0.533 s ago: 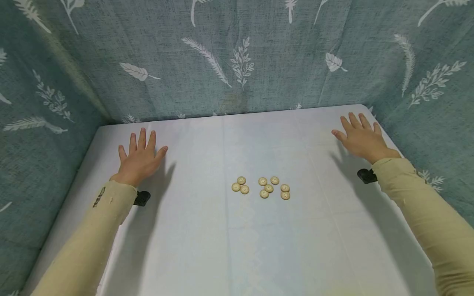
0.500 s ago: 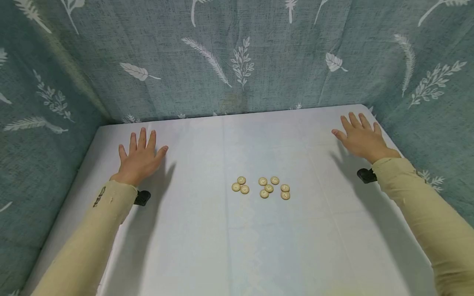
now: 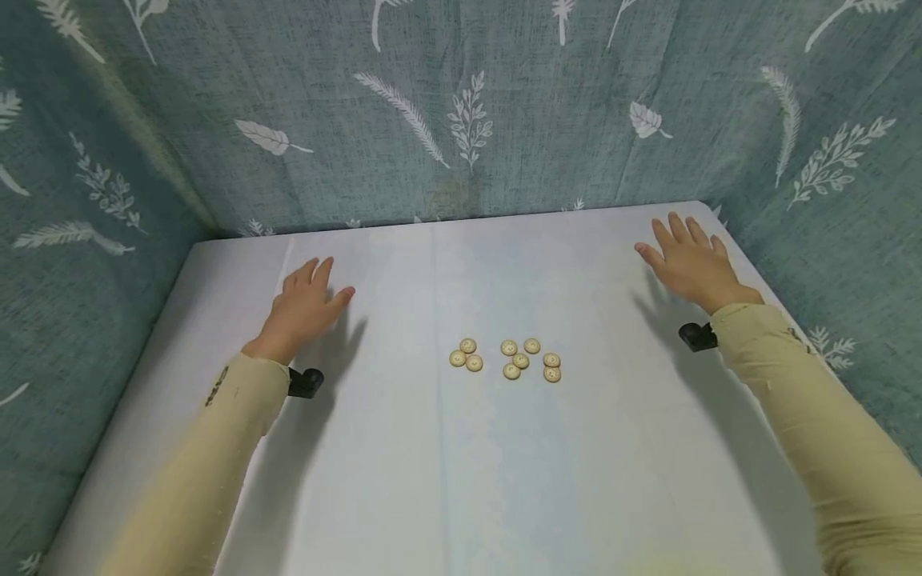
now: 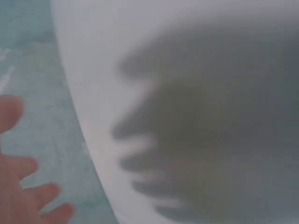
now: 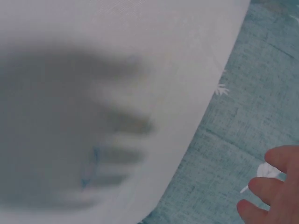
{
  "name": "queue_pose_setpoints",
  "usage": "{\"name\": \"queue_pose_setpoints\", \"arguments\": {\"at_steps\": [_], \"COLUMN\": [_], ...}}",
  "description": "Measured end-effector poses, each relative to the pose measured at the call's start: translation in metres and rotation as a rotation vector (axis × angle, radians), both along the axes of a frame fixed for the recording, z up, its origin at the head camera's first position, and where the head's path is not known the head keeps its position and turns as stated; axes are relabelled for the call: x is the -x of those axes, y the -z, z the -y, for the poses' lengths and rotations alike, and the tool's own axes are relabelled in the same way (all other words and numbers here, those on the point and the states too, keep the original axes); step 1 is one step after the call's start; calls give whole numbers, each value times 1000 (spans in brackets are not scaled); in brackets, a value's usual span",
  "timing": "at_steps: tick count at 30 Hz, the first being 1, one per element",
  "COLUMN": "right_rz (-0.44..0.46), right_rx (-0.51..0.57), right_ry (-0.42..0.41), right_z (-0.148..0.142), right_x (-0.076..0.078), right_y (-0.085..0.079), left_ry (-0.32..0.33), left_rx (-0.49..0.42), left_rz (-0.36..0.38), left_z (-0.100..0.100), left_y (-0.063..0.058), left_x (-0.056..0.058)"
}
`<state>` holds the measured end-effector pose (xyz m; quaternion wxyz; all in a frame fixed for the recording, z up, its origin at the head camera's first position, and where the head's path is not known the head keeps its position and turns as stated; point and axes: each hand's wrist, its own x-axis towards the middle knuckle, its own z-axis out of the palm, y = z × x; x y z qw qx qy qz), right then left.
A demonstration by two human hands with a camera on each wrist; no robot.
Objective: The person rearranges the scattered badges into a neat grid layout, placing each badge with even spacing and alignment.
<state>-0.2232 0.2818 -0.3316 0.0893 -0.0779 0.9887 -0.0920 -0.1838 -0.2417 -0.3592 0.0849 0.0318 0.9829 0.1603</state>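
White cloth covers the table we look down on, and on its bare surface the round, pale tan buttons lie directly, well out between our arms. Nearest to us, our beige left sleeve and right sleeve come in on either side of the middle cluster of four buttons. To the left of that cluster and slightly nearer us, a black wrist device sticks out from the left cuff. Just right of the cluster sits a pair of buttons, one behind the other, its long axis running away from us. The cluster's own buttons are flat, their marked faces up; being round, each has no distinct long axis. Just left of it, a trio forms a small triangle. Farther off, beyond the cluster to the left, our left hand hangs above the cloth, empty, its fingers extended forward and slightly right. Beyond the cluster to the right, our right hand is likewise raised and released, fingers spread, pointing forward and left. Behind everything hangs a grey-green leaf-patterned curtain.
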Motion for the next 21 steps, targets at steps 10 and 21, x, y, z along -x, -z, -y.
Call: {"name": "queue_pose_setpoints", "arguments": {"at_steps": [10,21], "right_rz": [-134,-123], "right_rx": [263,503], "right_ry": [93,46], "right_z": [-1,33], "right_x": [-8,-29], "right_y": [11,38], "left_ry": [25,-36], "left_rx": [-322,-446], "left_rz": [10,33], "left_z": [-54,-92], "left_y": [9,21], "left_x": [-15,-21]}}
